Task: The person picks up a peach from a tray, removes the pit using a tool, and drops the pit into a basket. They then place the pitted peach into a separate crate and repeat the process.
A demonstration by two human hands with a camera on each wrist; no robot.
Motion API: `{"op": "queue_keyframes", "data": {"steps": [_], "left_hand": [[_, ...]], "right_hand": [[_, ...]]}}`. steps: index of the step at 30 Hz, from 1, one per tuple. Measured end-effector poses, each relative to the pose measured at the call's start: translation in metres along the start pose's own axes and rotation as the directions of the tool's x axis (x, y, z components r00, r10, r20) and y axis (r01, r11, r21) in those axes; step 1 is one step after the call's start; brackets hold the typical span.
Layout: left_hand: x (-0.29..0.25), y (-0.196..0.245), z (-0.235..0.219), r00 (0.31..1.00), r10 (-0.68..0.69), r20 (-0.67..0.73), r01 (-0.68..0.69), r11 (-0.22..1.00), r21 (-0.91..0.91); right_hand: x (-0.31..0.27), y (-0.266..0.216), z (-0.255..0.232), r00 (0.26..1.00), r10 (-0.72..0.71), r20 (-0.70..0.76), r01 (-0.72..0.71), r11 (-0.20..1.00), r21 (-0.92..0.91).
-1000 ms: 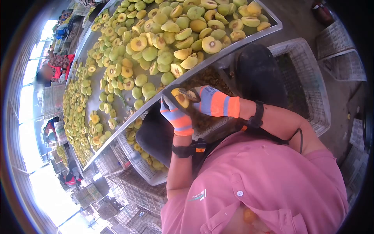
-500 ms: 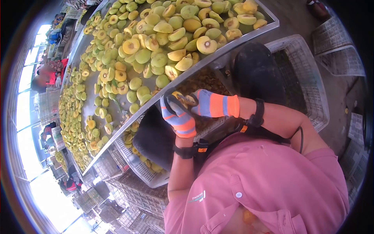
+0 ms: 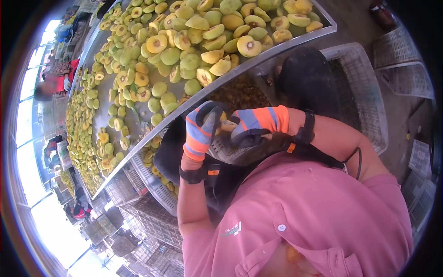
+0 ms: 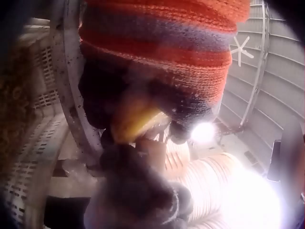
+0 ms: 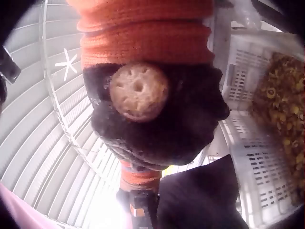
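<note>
Hands raised, fingers round fruit.

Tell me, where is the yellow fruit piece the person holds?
Head view centre: the fruit piece sits between left hand and right hand, below the tray.

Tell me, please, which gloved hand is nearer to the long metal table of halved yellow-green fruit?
Left. The left hand is raised beside the metal table edge; the right hand sits farther back toward the person's chest.

Fruit halves on table; crate below; hands before table edge.
</note>
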State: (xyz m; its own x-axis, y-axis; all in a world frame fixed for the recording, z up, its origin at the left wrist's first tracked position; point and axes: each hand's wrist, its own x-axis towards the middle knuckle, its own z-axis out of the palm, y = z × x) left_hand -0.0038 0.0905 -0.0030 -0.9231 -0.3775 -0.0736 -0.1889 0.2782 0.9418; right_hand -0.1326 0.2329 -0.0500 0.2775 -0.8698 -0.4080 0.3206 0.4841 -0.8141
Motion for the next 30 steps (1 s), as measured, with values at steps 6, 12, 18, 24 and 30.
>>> {"op": "queue_keyframes", "data": {"steps": [6, 12, 18, 24, 30], "left_hand": [[-0.021, -0.003, 0.015, 0.918, 0.323, -0.230, -0.296, 0.944, 0.146], [-0.039, -0.012, 0.016, 0.982, 0.012, -0.187, -0.001, 0.998, 0.056], [-0.030, 0.012, 0.003, 0.953, 0.193, 0.234, -0.255, 0.927, 0.273], [-0.033, 0.041, 0.004, 0.927, 0.321, 0.192, -0.355, 0.917, 0.183], [-0.048, 0.021, 0.026, 0.954, -0.015, -0.299, -0.081, 0.948, -0.308]], "right_hand": [[-0.005, -0.003, 0.012, 0.990, -0.088, 0.107, 0.056, 0.962, 0.268], [-0.006, 0.005, 0.011, 0.995, -0.031, 0.096, 0.039, 0.996, -0.085], [-0.022, 0.005, 0.016, 0.976, -0.073, 0.206, 0.059, 0.996, 0.070], [-0.022, 0.003, 0.017, 0.801, -0.080, 0.593, -0.151, 0.932, 0.330], [-0.016, 0.003, 0.032, 0.817, -0.165, 0.552, -0.297, 0.700, 0.649]]}}
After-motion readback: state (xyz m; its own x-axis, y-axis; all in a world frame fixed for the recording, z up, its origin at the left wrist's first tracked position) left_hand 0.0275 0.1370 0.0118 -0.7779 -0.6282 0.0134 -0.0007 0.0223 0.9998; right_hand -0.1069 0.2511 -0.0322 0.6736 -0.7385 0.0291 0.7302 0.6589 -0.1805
